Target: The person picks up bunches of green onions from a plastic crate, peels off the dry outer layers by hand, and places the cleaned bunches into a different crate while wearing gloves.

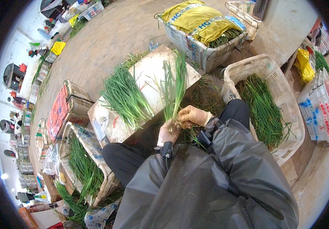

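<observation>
My left hand (168,132), in a thin pale glove, grips a small bunch of green allium stalks (177,88) near the pale root ends. The leaves point away from me over the edge of a worn white board (155,67). My right hand (194,116), gloved too, has its fingers closed at the same root ends; which strands it pinches is hard to tell. A larger pile of allium stalks (127,96) lies on the board, left of the held bunch. Two small red ties (115,121) lie near that pile.
At my right stands a white plastic crate (291,143) with loose stalks in it; another crate (107,166) with stalks is at my left. Beyond the board, a yellow sack (201,18) covers a full crate (181,43). A knife-like blade (103,136) lies at the board's left corner.
</observation>
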The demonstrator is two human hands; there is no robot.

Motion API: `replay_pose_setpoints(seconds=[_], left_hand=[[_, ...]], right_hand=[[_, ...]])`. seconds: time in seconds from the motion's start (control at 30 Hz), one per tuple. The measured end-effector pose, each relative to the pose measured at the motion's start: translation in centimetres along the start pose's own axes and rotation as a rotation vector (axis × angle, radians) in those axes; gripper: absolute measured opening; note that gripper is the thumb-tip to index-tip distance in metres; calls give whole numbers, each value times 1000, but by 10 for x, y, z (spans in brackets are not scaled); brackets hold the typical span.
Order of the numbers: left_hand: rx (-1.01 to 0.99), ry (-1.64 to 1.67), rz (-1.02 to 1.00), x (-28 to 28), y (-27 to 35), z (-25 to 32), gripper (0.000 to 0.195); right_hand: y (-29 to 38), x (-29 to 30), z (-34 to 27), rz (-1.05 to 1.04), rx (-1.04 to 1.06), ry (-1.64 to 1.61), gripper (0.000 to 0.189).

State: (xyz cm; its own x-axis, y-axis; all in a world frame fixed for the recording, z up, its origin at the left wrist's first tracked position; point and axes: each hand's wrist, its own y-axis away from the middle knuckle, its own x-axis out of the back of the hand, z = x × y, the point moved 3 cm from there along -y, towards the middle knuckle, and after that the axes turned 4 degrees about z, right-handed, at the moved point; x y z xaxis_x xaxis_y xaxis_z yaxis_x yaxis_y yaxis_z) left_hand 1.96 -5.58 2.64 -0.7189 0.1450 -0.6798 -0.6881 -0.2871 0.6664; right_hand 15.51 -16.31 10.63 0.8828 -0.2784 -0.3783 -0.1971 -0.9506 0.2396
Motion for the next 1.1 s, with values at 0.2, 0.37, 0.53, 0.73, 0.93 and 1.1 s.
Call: replay_pose_setpoints(seconds=[0.2, 0.37, 0.53, 0.73, 0.93, 1.1], left_hand=[[-21, -11, -2, -1, 1, 2, 14], [-55, -113, 14, 2, -3, 0, 13], [-260, -483, -40, -3, -4, 0, 16], [-413, -686, 43, 0, -8, 0, 21], [-184, -510, 73, -5, -1, -2, 18], [-267, -553, 68, -7, -1, -5, 18]], right_hand=[[5, 7, 2, -61, -181, 243, 18], [-3, 26, 20, 188, -149, 488, 24], [-17, 9, 33, 214, -15, 659, 48], [-22, 17, 42, 284, -99, 513, 27], [-9, 18, 3, 213, 134, -242, 23], [-13, 14, 13, 349, 79, 329, 25]])
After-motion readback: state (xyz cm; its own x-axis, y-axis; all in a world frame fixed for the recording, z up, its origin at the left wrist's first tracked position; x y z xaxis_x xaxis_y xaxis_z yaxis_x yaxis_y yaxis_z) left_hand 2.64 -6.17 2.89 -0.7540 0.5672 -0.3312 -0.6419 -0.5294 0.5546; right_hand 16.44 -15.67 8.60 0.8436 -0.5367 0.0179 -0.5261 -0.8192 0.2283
